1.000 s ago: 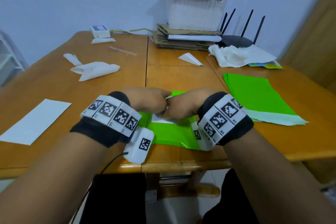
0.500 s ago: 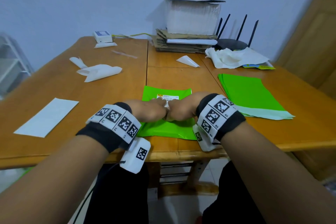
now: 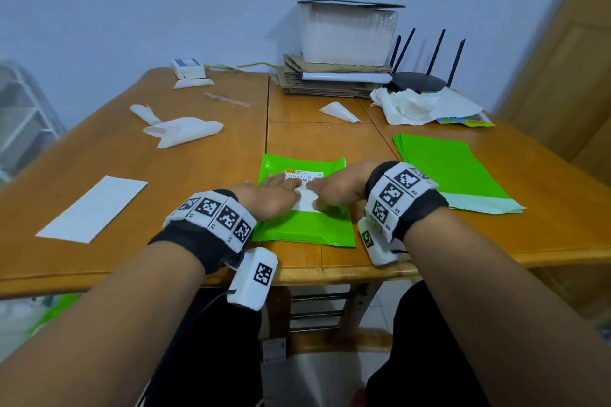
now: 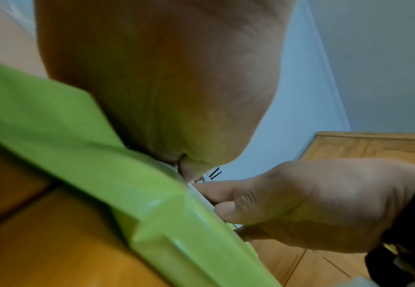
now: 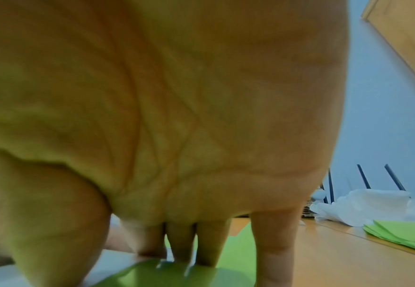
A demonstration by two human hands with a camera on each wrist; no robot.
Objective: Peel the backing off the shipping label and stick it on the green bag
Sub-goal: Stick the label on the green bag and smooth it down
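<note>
Both hands lie flat, fingers straight: left hand [image 3: 269, 196], right hand [image 3: 337, 190], fingertips nearly meeting. Beneath them, the white printed shipping label [image 3: 305, 188] sits on the flat green plastic mailer bag [image 3: 304, 228], worktop [image 3: 198, 175] underneath. Pressing, presumably to seat the adhesive.

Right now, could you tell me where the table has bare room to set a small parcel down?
Bare wood lies on the table between the flat white sheet and the curled white backings, and between the green bag and the stack of green bags. The back edge is crowded by cardboard, a router and crumpled paper.
</note>
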